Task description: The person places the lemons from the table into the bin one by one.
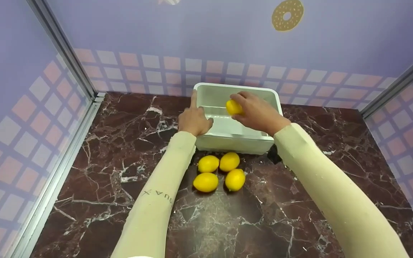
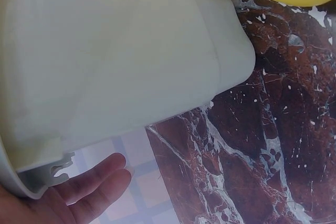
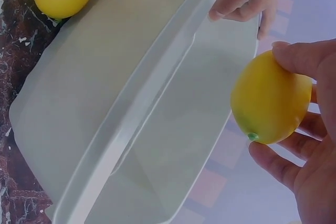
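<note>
In the head view, my right hand (image 1: 256,111) holds a yellow lemon (image 1: 233,107) over the white plastic bin (image 1: 229,143). The right wrist view shows the lemon (image 3: 270,98) between the thumb and fingers, its green tip facing down. My left hand (image 1: 194,120) rests across the bin's left rim, thumb on the inner side. In the left wrist view, two of its fingers (image 2: 105,187) stretch out below the rim on the outer side, apart from the wall. Several more lemons (image 1: 206,182) lie grouped on the table just in front of the bin.
Dark red marbled stone covers the table (image 1: 120,208). Behind the bin rises a lilac back wall (image 1: 210,43) with pink and white squares. Side panels with metal edge rails (image 1: 66,143) border the table left and right. A small black object (image 1: 274,154) shows by the bin's front right corner.
</note>
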`<state>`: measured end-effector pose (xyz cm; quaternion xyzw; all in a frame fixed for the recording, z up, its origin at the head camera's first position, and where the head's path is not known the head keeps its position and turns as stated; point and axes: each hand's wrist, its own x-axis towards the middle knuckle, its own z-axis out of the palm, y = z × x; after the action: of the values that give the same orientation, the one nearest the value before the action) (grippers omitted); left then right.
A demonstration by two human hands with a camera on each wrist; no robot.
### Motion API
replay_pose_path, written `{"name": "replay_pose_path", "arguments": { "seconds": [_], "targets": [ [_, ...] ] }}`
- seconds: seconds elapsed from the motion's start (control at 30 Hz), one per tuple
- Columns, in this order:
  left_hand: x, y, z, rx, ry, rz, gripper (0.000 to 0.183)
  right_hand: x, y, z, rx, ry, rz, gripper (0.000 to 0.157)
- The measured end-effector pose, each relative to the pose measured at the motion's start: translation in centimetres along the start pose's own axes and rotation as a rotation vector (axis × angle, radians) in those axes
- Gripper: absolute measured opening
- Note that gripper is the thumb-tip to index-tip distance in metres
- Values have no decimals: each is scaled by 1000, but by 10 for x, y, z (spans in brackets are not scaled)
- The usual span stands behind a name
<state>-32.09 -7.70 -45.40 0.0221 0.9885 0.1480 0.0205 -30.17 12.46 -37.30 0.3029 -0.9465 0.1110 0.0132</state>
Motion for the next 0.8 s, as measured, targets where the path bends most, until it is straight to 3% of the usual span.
{"name": "replay_pose_path", "arguments": {
  "seconds": [0.8],
  "targets": [
    [-1,-1,-1,-33,-6,-6,56,4,24,3,43,-26,117,56]
  ]
}}
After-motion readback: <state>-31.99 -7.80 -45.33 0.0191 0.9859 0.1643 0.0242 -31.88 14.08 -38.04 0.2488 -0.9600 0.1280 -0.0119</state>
